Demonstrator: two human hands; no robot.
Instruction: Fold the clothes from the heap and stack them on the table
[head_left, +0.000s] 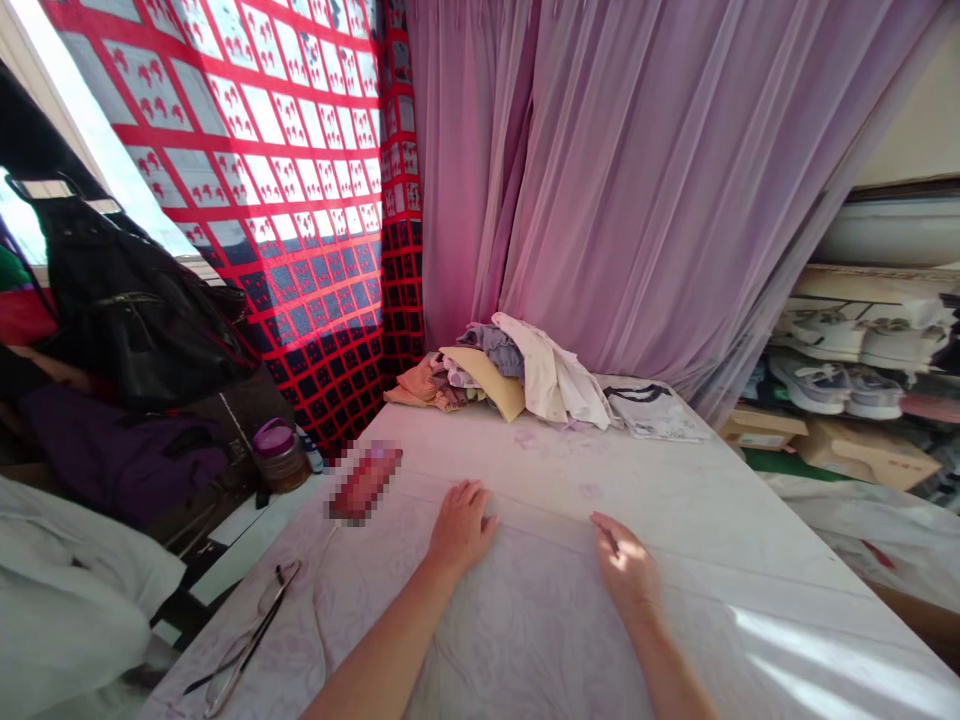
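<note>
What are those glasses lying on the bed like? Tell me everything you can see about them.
This is a pair of thin-framed eyeglasses with slim dark temple arms, which may be metal. The lenses look clear, and their fine rims fade into the background, so their exact shape is hard to make out. The glasses lie low and flat near the left edge of a pale patterned bed sheet, their arms slanting toward the near corner. Only the sheet appears to touch them; the person's left hand rests apart from them.
</note>
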